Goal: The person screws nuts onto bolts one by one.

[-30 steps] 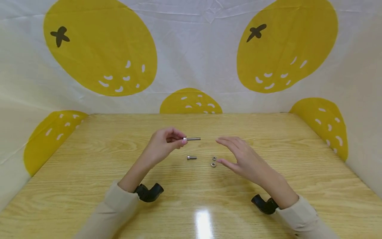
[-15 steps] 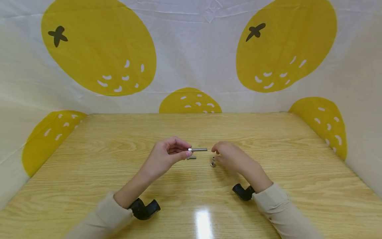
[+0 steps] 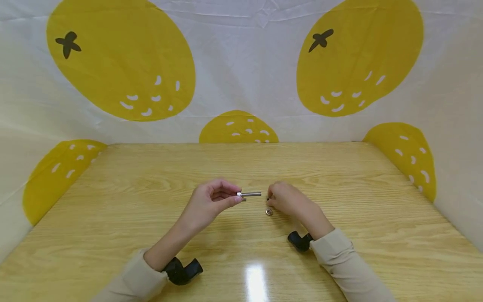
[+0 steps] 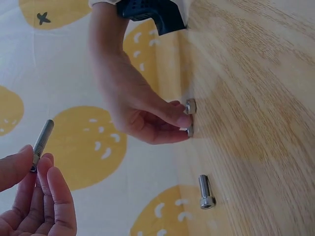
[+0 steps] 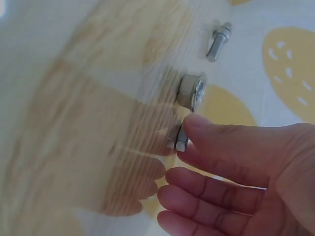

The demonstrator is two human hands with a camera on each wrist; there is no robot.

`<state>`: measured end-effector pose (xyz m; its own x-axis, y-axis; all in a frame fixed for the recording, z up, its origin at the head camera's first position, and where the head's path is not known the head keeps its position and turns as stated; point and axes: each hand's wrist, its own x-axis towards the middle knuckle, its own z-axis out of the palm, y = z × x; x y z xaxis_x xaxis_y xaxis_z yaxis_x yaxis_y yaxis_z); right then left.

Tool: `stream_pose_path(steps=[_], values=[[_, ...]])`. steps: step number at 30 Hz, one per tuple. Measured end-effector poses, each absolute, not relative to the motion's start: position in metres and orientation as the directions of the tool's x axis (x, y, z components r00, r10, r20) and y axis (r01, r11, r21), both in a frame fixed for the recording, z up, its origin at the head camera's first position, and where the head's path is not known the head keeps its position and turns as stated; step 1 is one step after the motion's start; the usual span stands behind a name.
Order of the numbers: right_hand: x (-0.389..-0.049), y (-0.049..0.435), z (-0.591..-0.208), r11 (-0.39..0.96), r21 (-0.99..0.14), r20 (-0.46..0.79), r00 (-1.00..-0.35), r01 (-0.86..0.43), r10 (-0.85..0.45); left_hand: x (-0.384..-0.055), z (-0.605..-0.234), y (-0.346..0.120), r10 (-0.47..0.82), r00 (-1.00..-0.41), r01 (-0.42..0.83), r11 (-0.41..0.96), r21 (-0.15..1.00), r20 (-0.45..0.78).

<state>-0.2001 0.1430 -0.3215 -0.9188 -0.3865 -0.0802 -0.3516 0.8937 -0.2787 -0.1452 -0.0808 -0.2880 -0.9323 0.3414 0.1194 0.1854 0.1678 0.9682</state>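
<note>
My left hand (image 3: 211, 203) pinches a long socket-head bolt (image 3: 251, 194) by its head, the shank pointing right above the table. With thumb and index finger, my right hand (image 3: 292, 204) pinches a small hex nut (image 5: 181, 138) at the tabletop; the fingers hide much of it in the head view. A second nut (image 3: 269, 212) lies just beside that hand, on the near side. On the wood rests a shorter socket-head bolt (image 4: 205, 191), partly hidden behind the left fingers in the head view.
The wooden table (image 3: 151, 167) stretches out on all sides of the hands. Behind it hangs a white cloth (image 3: 245, 63) with yellow fruit prints. Black camera mounts sit at both wrists (image 3: 183, 270).
My right hand has come left and its fingers have closed on the nut. The left hand has moved nearer and slightly right with the long bolt, now partly covering the shorter one.
</note>
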Motion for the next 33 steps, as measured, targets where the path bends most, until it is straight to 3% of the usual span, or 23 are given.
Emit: stream_pose_path(steps=[21, 33], values=[[-0.2, 0.1454, -0.324, 0.891, -0.262, -0.102, -0.908, -0.371, -0.407, -0.1426, -0.2848, -0.0808, 0.338, -0.933, 0.198, 0.185, 0.963, 0.127], [-0.1944, 0.152, -0.319, 0.832, -0.422, -0.052, -0.906, -0.36, -0.419, -0.1443, -0.2862, -0.0833, 0.325, -0.938, 0.189, 0.184, 0.964, 0.122]])
